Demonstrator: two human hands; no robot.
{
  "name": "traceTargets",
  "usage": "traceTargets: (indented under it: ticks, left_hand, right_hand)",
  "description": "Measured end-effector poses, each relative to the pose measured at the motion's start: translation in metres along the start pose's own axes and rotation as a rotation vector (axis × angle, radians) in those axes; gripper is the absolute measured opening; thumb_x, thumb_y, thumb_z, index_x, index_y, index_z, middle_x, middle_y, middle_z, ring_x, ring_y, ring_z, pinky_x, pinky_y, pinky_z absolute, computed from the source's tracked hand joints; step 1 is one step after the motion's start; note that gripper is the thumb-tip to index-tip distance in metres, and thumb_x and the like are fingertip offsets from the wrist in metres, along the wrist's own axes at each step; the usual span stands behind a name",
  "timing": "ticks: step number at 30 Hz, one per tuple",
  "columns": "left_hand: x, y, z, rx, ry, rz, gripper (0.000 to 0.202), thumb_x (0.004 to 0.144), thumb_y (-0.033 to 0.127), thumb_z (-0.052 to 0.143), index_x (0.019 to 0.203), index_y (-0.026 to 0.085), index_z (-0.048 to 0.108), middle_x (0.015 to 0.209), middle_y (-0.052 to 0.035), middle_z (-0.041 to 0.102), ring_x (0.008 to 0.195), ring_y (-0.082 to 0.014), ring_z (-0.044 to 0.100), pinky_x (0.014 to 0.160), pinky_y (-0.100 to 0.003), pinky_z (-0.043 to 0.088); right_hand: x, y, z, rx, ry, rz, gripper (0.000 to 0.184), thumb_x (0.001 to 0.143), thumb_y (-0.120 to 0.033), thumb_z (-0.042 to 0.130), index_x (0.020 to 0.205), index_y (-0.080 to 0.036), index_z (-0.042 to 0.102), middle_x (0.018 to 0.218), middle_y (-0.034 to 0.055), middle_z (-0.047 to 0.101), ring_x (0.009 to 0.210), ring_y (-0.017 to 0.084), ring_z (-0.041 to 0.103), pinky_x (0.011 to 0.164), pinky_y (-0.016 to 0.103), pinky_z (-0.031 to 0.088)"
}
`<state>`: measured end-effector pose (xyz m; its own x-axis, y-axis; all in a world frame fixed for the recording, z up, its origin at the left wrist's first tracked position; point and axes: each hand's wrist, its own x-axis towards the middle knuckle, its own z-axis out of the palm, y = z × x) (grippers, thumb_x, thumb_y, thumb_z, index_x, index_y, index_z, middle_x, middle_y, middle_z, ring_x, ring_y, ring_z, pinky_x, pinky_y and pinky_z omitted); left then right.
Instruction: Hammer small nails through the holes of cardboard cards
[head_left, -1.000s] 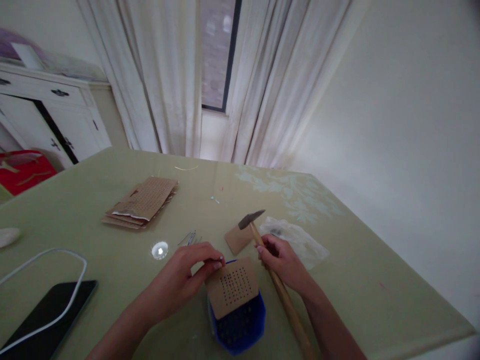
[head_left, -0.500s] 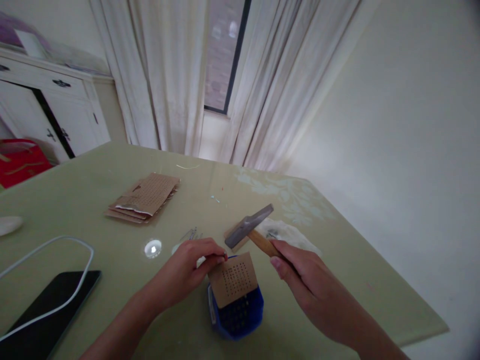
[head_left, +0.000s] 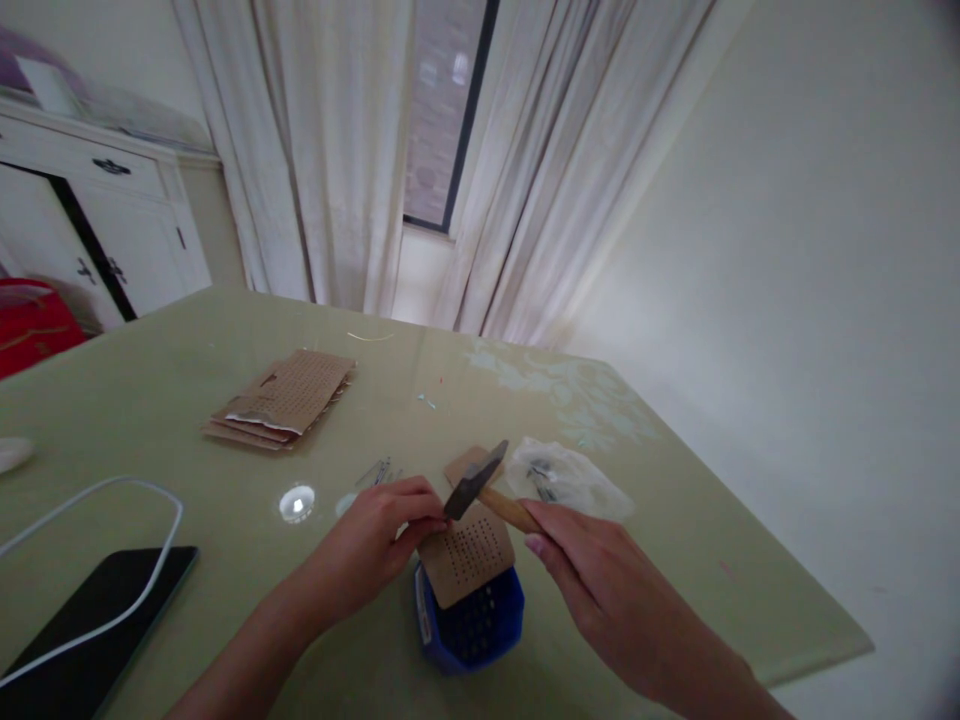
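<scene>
My right hand (head_left: 581,560) grips the wooden handle of a hammer (head_left: 474,482). The hammer's dark metal head rests at or just above the fingertips of my left hand (head_left: 394,525). Those fingers are pinched together at the upper left edge of a brown cardboard piece (head_left: 466,555) with rows of small holes; whatever tiny thing they pinch is hidden. Under the cardboard is a blue plastic box (head_left: 480,645) with dark contents showing at its open front part. Behind the hammer head lies another small brown card (head_left: 463,463).
A clear plastic bag (head_left: 581,480) with metal pieces lies right of the hammer. Thin metal pieces (head_left: 381,470) lie beyond my left hand. Stacked perforated cardboard (head_left: 281,400) is at the back left. A black tablet (head_left: 105,620) and white cable (head_left: 150,478) are at the left.
The hammer head has come down and toward the left hand's fingertips, with my right hand moving slightly left. My left hand keeps its pinch at the cardboard edge.
</scene>
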<state>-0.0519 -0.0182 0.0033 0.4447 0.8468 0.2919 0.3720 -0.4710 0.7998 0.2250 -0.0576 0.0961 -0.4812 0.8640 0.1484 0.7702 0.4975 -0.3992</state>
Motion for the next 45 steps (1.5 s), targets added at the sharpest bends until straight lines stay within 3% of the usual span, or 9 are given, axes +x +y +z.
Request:
traceTargets:
  ticks: [9, 13, 17, 20, 23, 30, 36, 41, 45]
  left_hand:
    - [0.001, -0.001, 0.003, -0.03, 0.009, -0.027, 0.021, 0.106, 0.024, 0.063, 0.094, 0.022, 0.08, 0.098, -0.0035, 0.077, 0.09, -0.018, 0.072, 0.08, -0.027, 0.051]
    - [0.0, -0.001, -0.002, -0.066, 0.016, -0.023, 0.023, 0.107, 0.027, 0.058, 0.106, 0.024, 0.081, 0.103, -0.0044, 0.081, 0.094, -0.0193, 0.074, 0.084, -0.029, 0.053]
    - [-0.003, 0.004, -0.01, -0.053, 0.003, -0.176, 0.027, 0.107, 0.04, 0.058, 0.106, 0.022, 0.078, 0.096, -0.0043, 0.081, 0.085, -0.0199, 0.073, 0.074, -0.029, 0.052]
    - [-0.005, 0.007, -0.013, -0.073, -0.085, -0.27, 0.03, 0.097, 0.05, 0.073, 0.1, 0.021, 0.073, 0.083, -0.0005, 0.074, 0.075, -0.0183, 0.067, 0.064, -0.027, 0.048]
    - [-0.007, 0.006, -0.012, -0.128, -0.136, -0.309, 0.032, 0.088, 0.047, 0.082, 0.105, 0.021, 0.073, 0.076, 0.0035, 0.067, 0.07, -0.0165, 0.062, 0.059, -0.025, 0.043]
    - [-0.005, 0.002, -0.011, -0.166, -0.142, -0.281, 0.026, 0.096, 0.043, 0.073, 0.109, 0.021, 0.079, 0.079, 0.0017, 0.069, 0.072, -0.0153, 0.06, 0.064, -0.025, 0.044]
    - [-0.005, 0.003, -0.01, -0.202, -0.134, -0.305, 0.03, 0.094, 0.044, 0.073, 0.108, 0.018, 0.079, 0.077, 0.002, 0.067, 0.069, -0.0144, 0.057, 0.06, -0.024, 0.041]
    - [-0.006, 0.001, -0.008, -0.207, -0.139, -0.315, 0.03, 0.093, 0.046, 0.075, 0.105, 0.018, 0.078, 0.076, 0.0021, 0.067, 0.07, -0.0149, 0.058, 0.061, -0.025, 0.042]
    - [-0.006, -0.002, -0.007, -0.223, -0.133, -0.327, 0.031, 0.093, 0.046, 0.075, 0.106, 0.018, 0.078, 0.078, 0.0021, 0.067, 0.071, -0.0153, 0.058, 0.061, -0.025, 0.043]
  right_hand:
    - [0.002, -0.001, -0.001, 0.05, 0.063, 0.038, 0.031, 0.114, -0.035, 0.047, 0.129, -0.025, 0.072, 0.115, 0.0121, 0.084, 0.102, 0.031, 0.079, 0.089, 0.042, 0.061]
    - [0.002, 0.004, 0.005, 0.046, 0.065, 0.048, 0.031, 0.114, -0.033, 0.048, 0.131, -0.023, 0.072, 0.121, 0.0132, 0.083, 0.107, 0.032, 0.079, 0.093, 0.043, 0.06]
    - [0.002, 0.008, 0.007, 0.036, 0.079, 0.064, 0.032, 0.114, -0.034, 0.047, 0.129, -0.023, 0.073, 0.112, 0.0122, 0.084, 0.098, 0.03, 0.08, 0.089, 0.042, 0.061]
    - [0.0, 0.009, 0.008, 0.039, 0.09, 0.05, 0.033, 0.113, -0.034, 0.046, 0.128, -0.023, 0.073, 0.114, 0.0129, 0.084, 0.1, 0.031, 0.079, 0.09, 0.042, 0.061]
    - [-0.002, 0.008, 0.008, 0.041, 0.084, 0.055, 0.032, 0.113, -0.035, 0.048, 0.127, -0.024, 0.074, 0.112, 0.012, 0.084, 0.099, 0.031, 0.08, 0.088, 0.041, 0.061]
    - [-0.003, -0.002, 0.01, 0.067, 0.083, 0.05, 0.033, 0.114, -0.034, 0.047, 0.135, -0.026, 0.072, 0.119, 0.0107, 0.083, 0.104, 0.031, 0.08, 0.093, 0.042, 0.061]
    - [-0.001, -0.002, 0.017, 0.061, -0.079, 0.061, 0.035, 0.114, -0.031, 0.049, 0.14, -0.025, 0.071, 0.127, 0.0133, 0.083, 0.113, 0.034, 0.079, 0.098, 0.048, 0.061]
    - [0.0, -0.002, 0.016, 0.08, 0.014, 0.043, 0.035, 0.115, -0.032, 0.045, 0.14, -0.026, 0.069, 0.129, 0.0135, 0.082, 0.113, 0.033, 0.079, 0.097, 0.045, 0.061]
    - [0.0, 0.001, 0.023, 0.033, -0.045, 0.037, 0.037, 0.114, -0.03, 0.045, 0.142, -0.024, 0.068, 0.126, 0.0142, 0.082, 0.111, 0.034, 0.079, 0.096, 0.046, 0.061]
